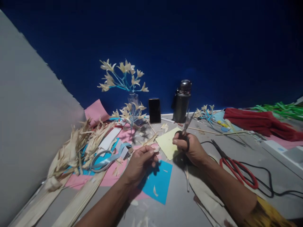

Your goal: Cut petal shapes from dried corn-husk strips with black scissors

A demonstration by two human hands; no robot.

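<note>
Metal scissors with black loop handles [185, 128] at right edge of pale yellow square paper sheet [166, 143], held in right hand [193, 151]: blades grey, pointing up, parted in narrow V; fingers curled round handles. Left hand [141, 161], left of yellow sheet: thumb and fingertips pinched on small cream sliver [156, 150], mostly covered, material unclear. Bright blue paper sheet [163, 186] nearer than yellow sheet.

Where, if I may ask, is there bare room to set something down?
Grey tabletop shows between the red-handled scissors, black cable and white block, and, more narrowly, between the blue sheet and thin stick. The left is crowded with husks and paper.
</note>
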